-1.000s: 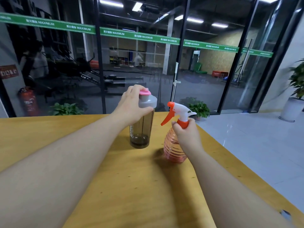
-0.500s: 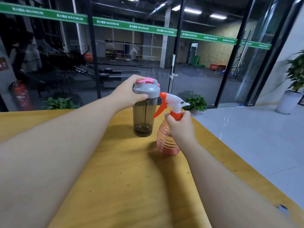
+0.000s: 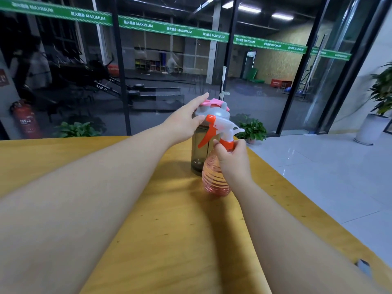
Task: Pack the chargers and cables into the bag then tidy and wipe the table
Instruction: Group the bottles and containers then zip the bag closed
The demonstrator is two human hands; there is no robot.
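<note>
A dark see-through shaker bottle (image 3: 198, 153) with a grey and pink lid stands on the yellow wooden table (image 3: 169, 230) near its far right corner. My left hand (image 3: 184, 122) rests against the lid's left side, fingers loosening. A pink ribbed spray bottle (image 3: 213, 179) with a white and orange trigger head stands right in front of the shaker, partly hiding it. My right hand (image 3: 232, 155) is wrapped round the spray bottle's orange neck. No chargers, cables or bag are in view.
The table's right edge runs diagonally beside a white tiled floor (image 3: 328, 177). A glass wall stands just beyond the far edge, with potted plants (image 3: 252, 129) and a red fire extinguisher (image 3: 25, 119) behind it. A small grey object (image 3: 363, 266) lies at the lower right.
Both bottles have moved right and closer together; the spray bottle now overlaps the shaker. My left hand's fingers have lifted from a full grasp to resting on the lid's side.
</note>
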